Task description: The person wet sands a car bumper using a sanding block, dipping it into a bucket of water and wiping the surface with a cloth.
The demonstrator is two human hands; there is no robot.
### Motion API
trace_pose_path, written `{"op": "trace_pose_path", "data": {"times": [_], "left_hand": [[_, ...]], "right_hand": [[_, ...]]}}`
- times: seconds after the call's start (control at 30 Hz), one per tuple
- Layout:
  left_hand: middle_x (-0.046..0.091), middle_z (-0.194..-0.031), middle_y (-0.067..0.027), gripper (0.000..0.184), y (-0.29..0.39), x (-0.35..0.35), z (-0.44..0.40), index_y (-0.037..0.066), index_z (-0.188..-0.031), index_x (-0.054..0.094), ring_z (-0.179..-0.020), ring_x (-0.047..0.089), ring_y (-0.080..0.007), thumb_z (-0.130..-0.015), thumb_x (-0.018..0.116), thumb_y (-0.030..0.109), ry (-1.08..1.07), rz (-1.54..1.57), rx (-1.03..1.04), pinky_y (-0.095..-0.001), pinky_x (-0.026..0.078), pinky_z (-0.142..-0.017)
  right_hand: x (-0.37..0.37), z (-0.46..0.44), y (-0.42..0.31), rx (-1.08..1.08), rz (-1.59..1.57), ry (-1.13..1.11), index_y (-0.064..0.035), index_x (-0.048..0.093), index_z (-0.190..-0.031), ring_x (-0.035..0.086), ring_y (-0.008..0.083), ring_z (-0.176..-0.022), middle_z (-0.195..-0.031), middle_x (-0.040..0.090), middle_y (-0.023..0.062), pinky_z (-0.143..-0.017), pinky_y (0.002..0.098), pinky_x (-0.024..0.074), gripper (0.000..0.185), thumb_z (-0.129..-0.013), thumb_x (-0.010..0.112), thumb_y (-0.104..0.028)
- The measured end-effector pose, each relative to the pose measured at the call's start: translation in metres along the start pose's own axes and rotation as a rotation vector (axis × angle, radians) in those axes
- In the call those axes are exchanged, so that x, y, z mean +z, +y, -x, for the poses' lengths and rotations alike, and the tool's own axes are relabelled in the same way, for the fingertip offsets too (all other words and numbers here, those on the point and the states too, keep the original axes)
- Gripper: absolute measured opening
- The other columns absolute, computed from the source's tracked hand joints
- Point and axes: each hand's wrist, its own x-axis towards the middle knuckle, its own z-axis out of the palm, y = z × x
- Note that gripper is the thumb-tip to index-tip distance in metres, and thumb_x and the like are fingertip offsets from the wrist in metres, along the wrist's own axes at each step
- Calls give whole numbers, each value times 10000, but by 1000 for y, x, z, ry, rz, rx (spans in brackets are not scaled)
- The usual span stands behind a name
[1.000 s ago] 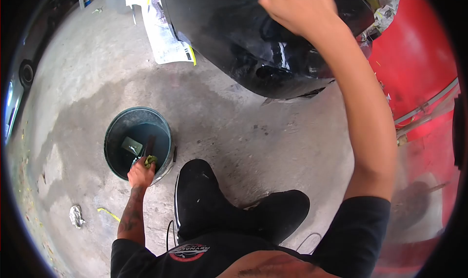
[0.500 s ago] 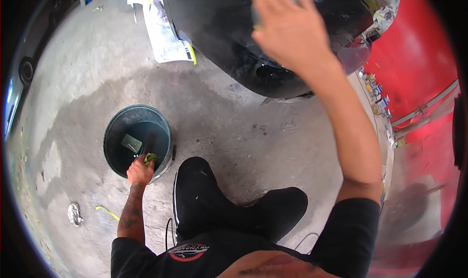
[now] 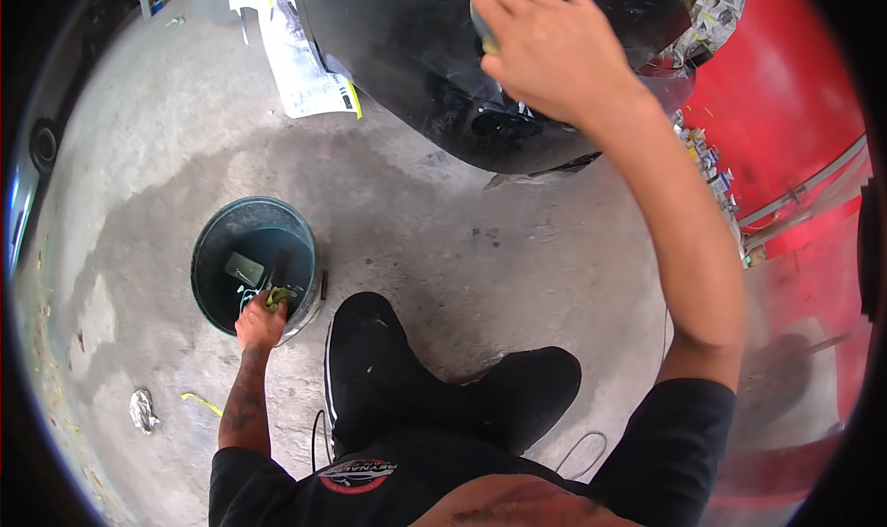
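My left hand (image 3: 260, 321) is over the near rim of a dark green bucket (image 3: 220, 238), closed around a crumpled yellow-green cloth or sponge (image 3: 277, 298). Dark water fills the lower part of the bucket, and a pale rectangular block (image 3: 245, 268) shows in it. At the top, my right hand (image 3: 557, 54) lies over a pale blue-grey pad (image 3: 482, 14), pressing it to a glossy black car bumper (image 3: 397, 60). Most of the pad is hidden under the fingers; a yellowish edge peeks out beside the thumb.
Masking paper (image 3: 297, 74) with yellow tape hangs off the bumper's left side. Crumpled foil-like paper (image 3: 143, 411) and a yellow tape strip (image 3: 200, 402) lie on the concrete floor. Several small containers (image 3: 716, 176) line the base of the red wall (image 3: 776, 93) at right.
The right hand and its pad have shifted slightly down across the bumper. Near the left hand, the water now shows bright splashes. The whole view has drifted slightly.
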Motion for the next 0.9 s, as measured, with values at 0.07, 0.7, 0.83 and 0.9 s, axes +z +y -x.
{"op": "trace_pose_path", "data": {"times": [0.07,0.7,0.83,0.9], "left_hand": [[755,-1050,-147,378,-9,9,-3,145,-1151,731,-980,719,-380,-867,725,395,61,10,25,-506,561,-861],[760,-1036,-151,426,4,3,-3,146,-1149,738,-984,723,-380,-840,732,439,-9,-62,-39,-504,564,-861],[758,-1037,-155,411,5,1,-2,133,-1118,739,-971,725,-382,-834,733,430,16,-65,-28,-508,566,-846],[759,-1032,-155,402,7,0,-2,130,-1104,740,-967,726,-385,-834,733,428,-4,-46,-29,-513,566,-841]], "right_hand": [[-6,18,21,41,131,37,6,495,-1462,408,249,-1480,-1561,482,154,-1245,569,200,646,-917,584,-329],[76,4,-31,787,-184,459,7,242,-1612,190,399,-1563,-1694,203,217,-1213,662,114,797,-1025,496,-468],[76,10,0,958,-239,624,-23,188,-1637,178,384,-1572,-1708,173,199,-1210,664,94,808,-1050,434,-520],[70,-7,-2,1055,-313,724,1,142,-1638,135,407,-1577,-1710,137,221,-1216,650,88,829,-1057,409,-527]]}}
